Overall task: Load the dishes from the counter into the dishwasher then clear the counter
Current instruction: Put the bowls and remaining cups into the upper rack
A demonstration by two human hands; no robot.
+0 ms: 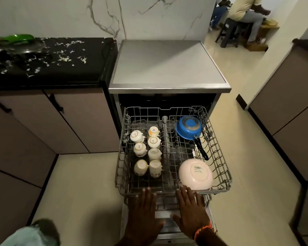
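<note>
The grey wire dishwasher rack (172, 153) is sitting pulled out just beyond both hands, holding seven upturned cream ceramic cups (148, 151) ahead of the left hand (144, 210). A pale pink upturned bowl (195, 174) and a blue saucepan (188, 127) are lying ahead of the right hand (192, 212). Both hands are lying flat with fingers straight, touching the rack's near rim, gripping nothing.

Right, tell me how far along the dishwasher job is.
Loaded: the pulled-out upper rack holds upturned cups, a blue saucepan and a pink bowl. In hand: the left hand and right hand lie flat-fingered against the rack's front edge, probably to push it in. Left: the black counter is strewn with white scraps, with a green item at its far end.
</note>
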